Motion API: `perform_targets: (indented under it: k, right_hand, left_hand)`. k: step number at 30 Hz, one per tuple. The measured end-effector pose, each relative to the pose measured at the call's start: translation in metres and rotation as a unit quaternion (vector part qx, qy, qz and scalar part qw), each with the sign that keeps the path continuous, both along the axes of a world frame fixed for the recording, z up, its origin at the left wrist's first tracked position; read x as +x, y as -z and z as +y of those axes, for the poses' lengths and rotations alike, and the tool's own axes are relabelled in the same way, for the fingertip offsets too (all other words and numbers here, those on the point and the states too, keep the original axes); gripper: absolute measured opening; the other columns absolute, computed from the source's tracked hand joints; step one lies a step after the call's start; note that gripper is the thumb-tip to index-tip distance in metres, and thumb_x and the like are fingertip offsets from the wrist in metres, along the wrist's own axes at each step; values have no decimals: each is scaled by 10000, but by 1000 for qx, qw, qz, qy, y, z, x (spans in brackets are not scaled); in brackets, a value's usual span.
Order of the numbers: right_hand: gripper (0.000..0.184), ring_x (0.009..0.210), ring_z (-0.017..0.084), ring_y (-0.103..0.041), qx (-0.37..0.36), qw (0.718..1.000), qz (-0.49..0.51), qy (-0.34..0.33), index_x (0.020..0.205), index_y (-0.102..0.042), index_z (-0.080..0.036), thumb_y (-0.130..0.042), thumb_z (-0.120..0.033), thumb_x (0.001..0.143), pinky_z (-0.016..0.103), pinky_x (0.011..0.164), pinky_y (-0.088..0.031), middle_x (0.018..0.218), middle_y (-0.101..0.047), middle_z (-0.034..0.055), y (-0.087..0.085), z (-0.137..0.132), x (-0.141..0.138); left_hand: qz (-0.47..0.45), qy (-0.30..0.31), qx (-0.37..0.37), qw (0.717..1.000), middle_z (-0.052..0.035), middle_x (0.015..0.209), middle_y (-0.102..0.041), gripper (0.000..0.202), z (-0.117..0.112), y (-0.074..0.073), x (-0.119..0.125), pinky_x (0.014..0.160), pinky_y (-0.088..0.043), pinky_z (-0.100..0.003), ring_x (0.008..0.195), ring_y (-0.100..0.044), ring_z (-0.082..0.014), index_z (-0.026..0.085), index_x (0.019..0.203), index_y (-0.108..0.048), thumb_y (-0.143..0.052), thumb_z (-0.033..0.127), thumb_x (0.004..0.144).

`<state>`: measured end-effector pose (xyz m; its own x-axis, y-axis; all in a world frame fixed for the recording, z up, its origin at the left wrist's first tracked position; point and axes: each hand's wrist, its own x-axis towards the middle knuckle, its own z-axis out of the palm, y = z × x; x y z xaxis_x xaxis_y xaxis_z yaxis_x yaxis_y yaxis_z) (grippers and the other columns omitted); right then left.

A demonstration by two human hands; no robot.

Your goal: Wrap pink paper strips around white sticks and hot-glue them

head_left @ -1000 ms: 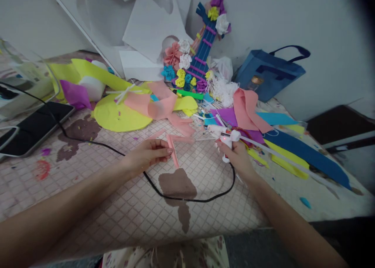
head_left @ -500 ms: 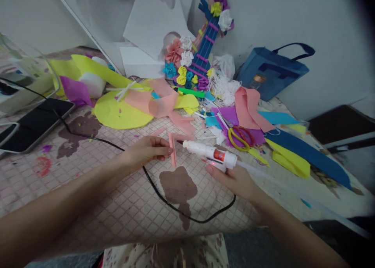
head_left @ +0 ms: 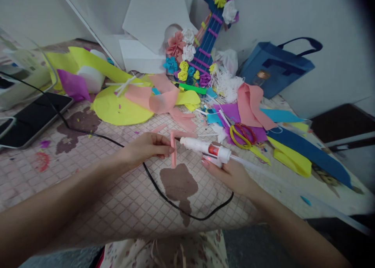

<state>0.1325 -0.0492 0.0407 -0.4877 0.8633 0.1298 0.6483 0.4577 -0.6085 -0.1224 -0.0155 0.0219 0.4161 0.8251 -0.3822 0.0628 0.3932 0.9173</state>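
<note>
My left hand (head_left: 145, 149) pinches a folded pink paper strip (head_left: 173, 150) and holds it upright above the table. My right hand (head_left: 230, 175) grips a white hot glue gun (head_left: 205, 147) with a red light on its body. The gun's nozzle points left and almost touches the pink strip near its top. A clear glue stick sticks out of the back of the gun to the right. The gun's black cord (head_left: 164, 193) loops across the table under both hands.
Scissors with yellow and red handles (head_left: 241, 135) lie on purple paper. Coloured paper scraps, a yellow paper disc (head_left: 117, 109), a blue paper guitar with flowers (head_left: 202, 45), a blue bag (head_left: 278, 67) and a dark tablet (head_left: 32, 119) crowd the checked tablecloth (head_left: 129, 205).
My right hand has brought the glue gun from the right, near the scissors, over to the pink strip, nozzle turned left. My left hand has kept the strip in nearly the same place.
</note>
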Motion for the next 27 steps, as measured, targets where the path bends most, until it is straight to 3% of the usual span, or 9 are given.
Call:
perform_targets:
  k: [7, 18, 27]
  right_hand:
    - [172, 657, 128, -491, 5, 1000, -4, -26, 772, -464, -202, -498, -315, 897, 243, 587, -394, 741, -503, -3, -5, -4, -1]
    - [89, 721, 140, -526, 10, 999, 20, -23, 882, -493, -207, -489, -293, 903, 251, 651, -425, 803, -544, 5, -5, -2, -5]
    - [174, 618, 127, -497, -34, 999, -19, -20, 777, -476, -209, -524, -338, 885, 245, 580, -398, 700, -521, -13, -4, -12, -1]
  left_hand:
    - [7, -13, 8, 1000, 1, 637, -625, 168, 2, -2, -2, 554, -389, -210, 555, -509, -76, 129, 702, -662, -749, 251, 625]
    - [11, 7, -1, 1000, -5, 639, -633, 186, 2, -3, -5, 561, -399, -207, 569, -522, -78, 127, 717, -680, -765, 257, 615]
    - [23, -11, 9, 1000, 0, 640, -628, 168, 6, -5, -9, 544, -396, -201, 551, -507, -73, 138, 696, -671, -745, 263, 613]
